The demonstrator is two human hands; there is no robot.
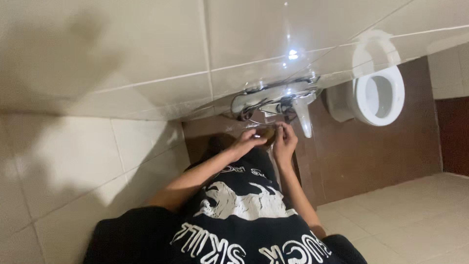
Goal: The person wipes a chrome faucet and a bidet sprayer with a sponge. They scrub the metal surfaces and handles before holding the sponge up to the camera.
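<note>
Both arms out — left hand [250, 139] and right hand [285, 142] pinch a small brown object [269, 132] under the tap [273, 100].

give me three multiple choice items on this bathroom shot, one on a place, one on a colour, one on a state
1. Where are the two hands?
A. just below the chrome tap on the wall
B. inside the toilet bowl
C. flat on the floor

2. What colour is the toilet?
A. black
B. white
C. green

3. How do the hands stand?
A. far apart, hanging at the sides
B. one behind the back
C. close together around a small brownish thing

Key:
1 A, the left hand and right hand sit under the chrome tap on the tiled wall.
2 B, the toilet is white against the brown floor.
3 C, both hands meet at a small brownish thing; what it is cannot be told.
</note>
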